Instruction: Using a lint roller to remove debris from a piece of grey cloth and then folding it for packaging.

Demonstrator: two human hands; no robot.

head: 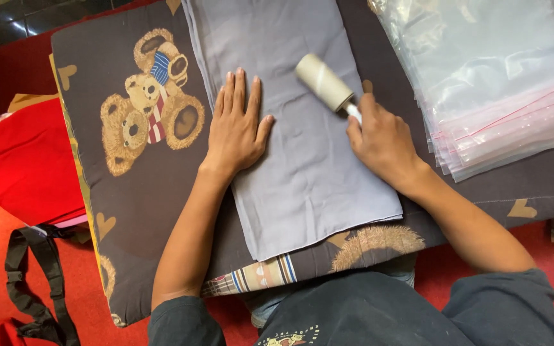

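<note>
Head view looks straight down on a red floor (8, 224), the widest surface in sight, with a dark cushion (136, 211) laid over it. That cushion is dark grey-brown and printed with teddy bears (151, 96) and small tan hearts, and it bears everything the hands work on. Spread down its middle is a grey cloth (309, 186), a folded rectangle lying flat, its near edge toward the person and its far end running out of the top of the picture. To the right of the cloth, partly overlapping the cushion's far right side, sits a stack of clear plastic bags (501, 90) with red zip strips along their near edges. At the left, off the cushion, lies a red bag (33, 160), and a black strap (43, 282) trails on the floor below it.

Left hand (237, 125) lies palm down on the left half of the cloth, fingers straight and close together, thumb out to the side, pressing the fabric flat. Right hand (383, 141) is curled into a grip around the white handle of a lint roller (324, 82). The roller's pale beige drum angles up and to the left from the fist and rests on the upper middle of the cloth, just beside the left hand's fingertips but apart from them.
</note>
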